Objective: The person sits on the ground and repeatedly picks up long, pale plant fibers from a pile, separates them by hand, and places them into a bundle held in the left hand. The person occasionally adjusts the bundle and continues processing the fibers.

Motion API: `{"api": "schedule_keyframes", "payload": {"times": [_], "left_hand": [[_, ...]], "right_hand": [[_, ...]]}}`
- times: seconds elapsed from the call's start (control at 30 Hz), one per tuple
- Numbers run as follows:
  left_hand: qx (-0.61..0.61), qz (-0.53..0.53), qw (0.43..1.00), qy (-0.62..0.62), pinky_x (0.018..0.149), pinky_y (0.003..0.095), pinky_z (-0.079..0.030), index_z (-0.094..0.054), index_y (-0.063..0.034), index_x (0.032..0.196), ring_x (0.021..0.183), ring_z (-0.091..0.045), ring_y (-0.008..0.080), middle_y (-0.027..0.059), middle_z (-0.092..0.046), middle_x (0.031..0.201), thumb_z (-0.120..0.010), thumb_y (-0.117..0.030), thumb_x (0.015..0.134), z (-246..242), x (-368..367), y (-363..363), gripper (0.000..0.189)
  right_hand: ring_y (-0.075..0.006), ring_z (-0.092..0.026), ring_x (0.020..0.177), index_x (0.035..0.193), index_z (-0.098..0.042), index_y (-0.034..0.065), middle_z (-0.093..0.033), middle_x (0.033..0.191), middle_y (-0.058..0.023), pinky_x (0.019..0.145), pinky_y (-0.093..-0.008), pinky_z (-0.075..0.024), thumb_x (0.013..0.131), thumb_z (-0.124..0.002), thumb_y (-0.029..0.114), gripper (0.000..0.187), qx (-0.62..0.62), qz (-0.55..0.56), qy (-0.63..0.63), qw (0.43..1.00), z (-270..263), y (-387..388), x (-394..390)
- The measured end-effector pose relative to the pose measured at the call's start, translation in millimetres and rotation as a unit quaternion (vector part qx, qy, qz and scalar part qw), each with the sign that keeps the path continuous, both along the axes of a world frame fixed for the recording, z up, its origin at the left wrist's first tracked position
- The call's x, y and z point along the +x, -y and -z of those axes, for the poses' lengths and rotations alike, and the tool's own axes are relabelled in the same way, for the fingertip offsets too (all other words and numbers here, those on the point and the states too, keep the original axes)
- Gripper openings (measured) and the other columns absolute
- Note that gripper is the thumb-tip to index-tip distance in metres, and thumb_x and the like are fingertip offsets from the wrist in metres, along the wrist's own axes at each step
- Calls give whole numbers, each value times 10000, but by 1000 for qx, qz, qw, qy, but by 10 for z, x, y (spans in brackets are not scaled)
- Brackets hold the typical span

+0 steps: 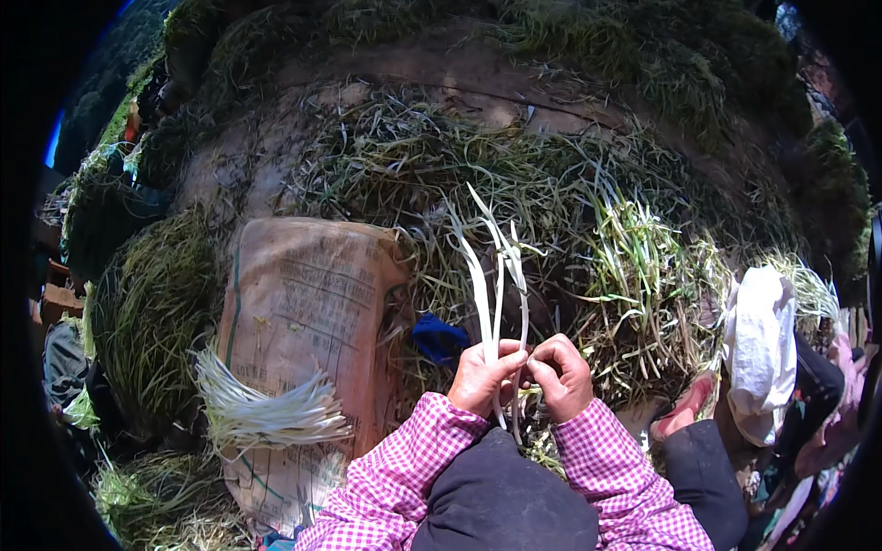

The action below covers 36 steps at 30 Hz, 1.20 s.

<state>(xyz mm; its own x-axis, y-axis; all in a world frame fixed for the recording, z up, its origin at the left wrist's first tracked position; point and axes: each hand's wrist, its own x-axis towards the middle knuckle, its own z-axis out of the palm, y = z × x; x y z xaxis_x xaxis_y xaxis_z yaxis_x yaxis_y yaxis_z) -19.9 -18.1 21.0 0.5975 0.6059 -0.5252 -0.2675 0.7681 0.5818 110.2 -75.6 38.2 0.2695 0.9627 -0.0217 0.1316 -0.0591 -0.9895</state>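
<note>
My left hand [482, 375] pinches a few long, pale, chive-like stalks [497, 303] between thumb and fingers. Their tips point away from me, and their lower ends hang down by my dark-trousered knee. Close against it, my right hand [563, 377] has its thumb and forefinger drawn together beside the rightmost stalk. Whether a bit of stalk is caught between those fingertips is hidden. To the left, a bundle of similar pale stalks [275, 406] lies across a stuffed, printed woven sack [303, 303].
Loose greenery [441, 158] covers the ground ahead. A greener heap of stalks [634, 268] lies right of my hands, and a blue object [439, 339] sits left of them. At right are a white sack [761, 351] and a pink shoe [689, 406]. A leafy pile [155, 317] rises at left.
</note>
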Motion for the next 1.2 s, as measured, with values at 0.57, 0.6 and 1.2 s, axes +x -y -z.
{"api": "schedule_keyframes", "payload": {"times": [0.57, 0.6, 1.2], "left_hand": [[7, -103, 991, -84, 463, 242, -496, -557, 8, 897, 593, -626, 174, 96, -618, 716, -624, -66, 793, 167, -97, -439, 145], [17, -105, 991, -87, 445, 235, -481, -559, 1, 899, 593, -628, 172, 93, -621, 716, -631, -72, 790, 194, -58, -438, 150], [146, 24, 981, -123, 565, 225, -485, -613, 39, 831, 606, -589, 110, 61, -621, 712, -674, 18, 726, 144, -253, -227, 124]], "right_hand": [[-267, -617, 796, 982, -581, 53, -626, 822, -140, 726, -372, -476, 833, -507, 115, 177, -343, -466, 232, 782, 581, 774, 265], [-288, -614, 838, 1003, -577, 59, -628, 864, -141, 747, -396, -473, 837, -493, 131, 199, -386, -505, 301, 711, 780, 948, 305], [-60, -458, 588, 766, -593, -15, -528, 625, 19, 531, -223, -367, 862, -550, 139, 187, -5, 65, 162, 985, 4, -956, 609]]}}
